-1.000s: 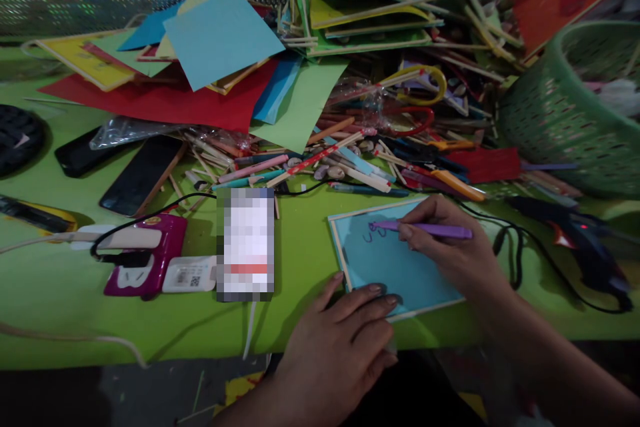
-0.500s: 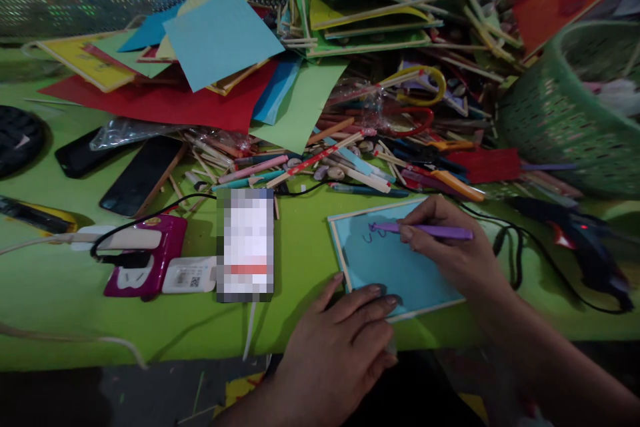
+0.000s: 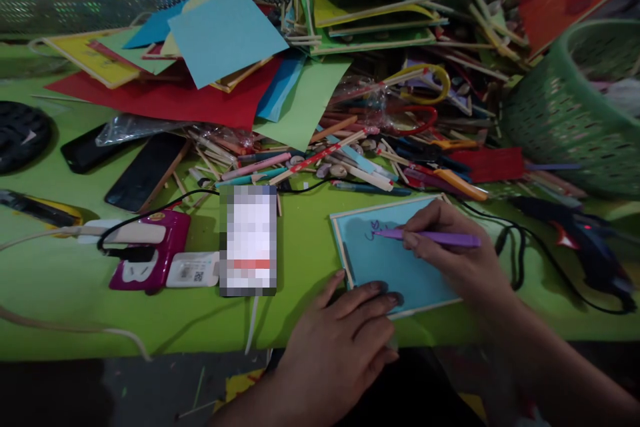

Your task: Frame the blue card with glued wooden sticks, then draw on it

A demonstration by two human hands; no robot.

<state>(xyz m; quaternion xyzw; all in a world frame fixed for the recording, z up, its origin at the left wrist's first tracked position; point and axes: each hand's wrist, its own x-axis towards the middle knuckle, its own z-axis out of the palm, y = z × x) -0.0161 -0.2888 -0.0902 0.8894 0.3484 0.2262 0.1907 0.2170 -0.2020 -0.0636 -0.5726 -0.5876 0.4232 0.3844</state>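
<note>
A blue paper card (image 3: 415, 283) edged with thin wooden sticks lies on the green table in front of me. Purple pen marks show near its upper left. My right hand (image 3: 450, 250) pinches a purple felt-tip pen (image 3: 443, 238), its tip touching the card at the marks. Resting on the card's lower left corner and near edge is my left hand (image 3: 345, 333), with fingers stretched out and slightly apart. It holds nothing that I can see; its thumb side is partly hidden.
A lit phone (image 3: 251, 240) stands left of the card, by a magenta power socket (image 3: 175, 240). To the right lie a glue gun (image 3: 580, 247) with its black cable and a green basket (image 3: 565, 107). Behind are piled coloured papers (image 3: 227, 33), sticks and pens.
The pen tip has moved slightly down, and more purple marks show on the card. My right hand has shifted a little right and down. My left hand stays in place on the card.
</note>
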